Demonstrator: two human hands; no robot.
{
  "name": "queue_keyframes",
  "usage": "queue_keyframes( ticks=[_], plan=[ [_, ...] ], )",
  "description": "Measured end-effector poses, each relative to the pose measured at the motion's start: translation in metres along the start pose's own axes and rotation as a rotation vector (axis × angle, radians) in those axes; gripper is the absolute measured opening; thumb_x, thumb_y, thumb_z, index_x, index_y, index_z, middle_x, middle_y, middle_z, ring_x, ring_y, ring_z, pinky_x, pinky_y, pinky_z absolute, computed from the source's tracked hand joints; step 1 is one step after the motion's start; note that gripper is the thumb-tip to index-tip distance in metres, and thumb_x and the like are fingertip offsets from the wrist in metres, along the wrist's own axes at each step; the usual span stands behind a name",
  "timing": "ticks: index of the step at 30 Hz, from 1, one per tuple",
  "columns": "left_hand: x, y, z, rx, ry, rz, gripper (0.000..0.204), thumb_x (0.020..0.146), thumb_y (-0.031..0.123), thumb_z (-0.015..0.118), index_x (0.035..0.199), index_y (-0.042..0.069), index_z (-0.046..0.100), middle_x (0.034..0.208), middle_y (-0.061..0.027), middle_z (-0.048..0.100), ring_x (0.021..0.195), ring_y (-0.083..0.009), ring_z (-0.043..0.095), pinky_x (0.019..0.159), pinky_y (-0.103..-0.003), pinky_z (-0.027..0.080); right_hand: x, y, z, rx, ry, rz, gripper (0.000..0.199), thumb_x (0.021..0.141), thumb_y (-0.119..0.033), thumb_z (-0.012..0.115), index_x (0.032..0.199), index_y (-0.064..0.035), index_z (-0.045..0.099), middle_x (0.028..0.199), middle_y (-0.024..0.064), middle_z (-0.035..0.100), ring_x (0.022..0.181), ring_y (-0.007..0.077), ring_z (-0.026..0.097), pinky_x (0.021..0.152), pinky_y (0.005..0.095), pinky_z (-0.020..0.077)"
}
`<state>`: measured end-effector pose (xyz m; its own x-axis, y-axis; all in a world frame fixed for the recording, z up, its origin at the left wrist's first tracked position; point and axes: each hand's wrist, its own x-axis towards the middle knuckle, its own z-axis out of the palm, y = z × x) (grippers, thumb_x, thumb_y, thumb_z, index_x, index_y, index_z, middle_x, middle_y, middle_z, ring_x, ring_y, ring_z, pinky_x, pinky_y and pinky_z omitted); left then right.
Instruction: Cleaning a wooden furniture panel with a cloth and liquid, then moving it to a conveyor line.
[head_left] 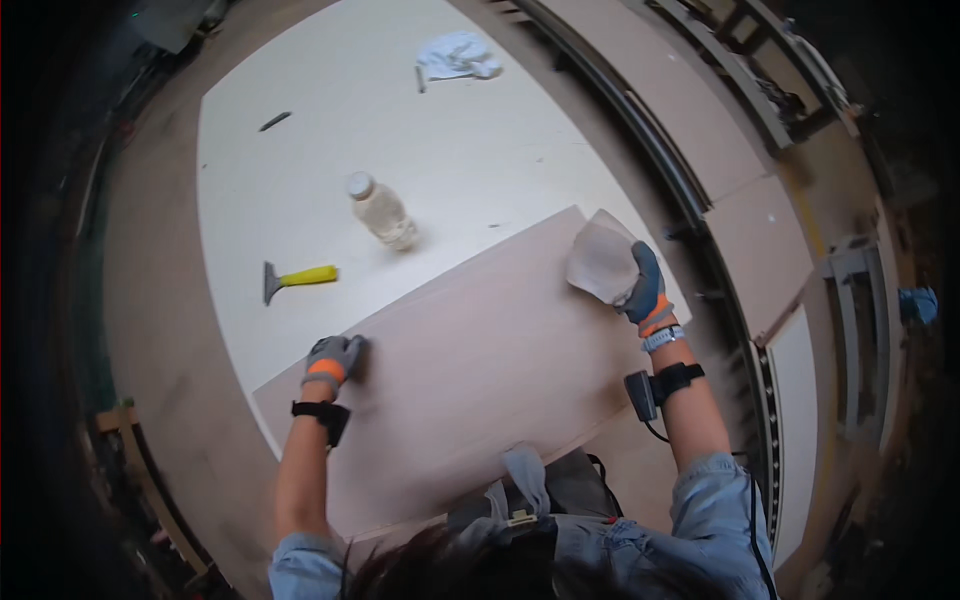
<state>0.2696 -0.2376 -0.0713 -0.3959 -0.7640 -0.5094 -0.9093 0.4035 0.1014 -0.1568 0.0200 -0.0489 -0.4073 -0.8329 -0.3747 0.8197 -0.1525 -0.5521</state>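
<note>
Our white counter [290,200] carries a pinkish board [470,350] on its near side. We would do well to keep the pale cloth-like piece [600,262] flat, pressing evenly; our left hand [336,362] rests by the board's far edge, and whether it grips we cannot tell. The piece lies just left of our right hand [647,287], which grasps it over the far right corner.

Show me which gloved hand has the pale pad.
The right hand: it holds the pale pad. The left hand, without it, is at the far edge of the board.
</note>
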Motion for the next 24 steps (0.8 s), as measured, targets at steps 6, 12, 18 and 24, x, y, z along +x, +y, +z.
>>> queue_keyframes(
  ticks=[6,12,18,24],
  plan=[
    [0.048,0.036,-0.022,-0.744,0.406,0.053,0.087,0.071,0.043,0.074,0.135,-0.002,0.038,0.132,-0.0227,0.048,0.122,-0.0301,0.048,0.101,-0.036,0.038,-0.002,0.045,0.006,-0.392,0.241,-0.023,0.050,0.090,-0.026,0.054,0.132,-0.0004,0.043,0.125,0.0137,0.054,0.112,0.0258,0.056,0.093,0.0377,0.0494],
    [0.126,0.108,-0.039,-0.819,0.567,0.145,0.102,0.065,0.036,0.081,0.140,0.000,0.024,0.139,-0.0185,0.039,0.129,-0.0281,0.040,0.105,-0.035,0.035,-0.020,0.054,0.029,-0.127,0.161,0.064,0.049,0.088,-0.017,0.053,0.133,-0.0031,0.041,0.127,0.0125,0.052,0.115,0.0254,0.054,0.096,0.0382,0.0476],
    [0.160,0.110,-0.033,-1.118,0.537,0.224,0.075,0.058,0.023,0.086,0.117,0.005,0.045,0.117,-0.0121,0.055,0.107,-0.0282,0.055,0.093,-0.036,0.046,-0.024,0.070,0.053,-0.028,-0.019,0.105,0.049,0.093,-0.022,0.045,0.138,-0.0032,0.036,0.134,0.0129,0.046,0.123,0.0263,0.047,0.104,0.0410,0.0393],
    [0.089,0.121,-0.047,-0.680,0.633,0.456,0.076,0.055,0.025,0.085,0.118,0.005,0.045,0.109,-0.0133,0.057,0.100,-0.0306,0.056,0.086,-0.037,0.047,-0.019,0.071,0.083,0.208,-0.158,0.230,0.054,0.094,-0.030,0.044,0.139,-0.0023,0.034,0.138,0.0146,0.043,0.126,0.0287,0.044,0.106,0.0438,0.0362]
  ],
)
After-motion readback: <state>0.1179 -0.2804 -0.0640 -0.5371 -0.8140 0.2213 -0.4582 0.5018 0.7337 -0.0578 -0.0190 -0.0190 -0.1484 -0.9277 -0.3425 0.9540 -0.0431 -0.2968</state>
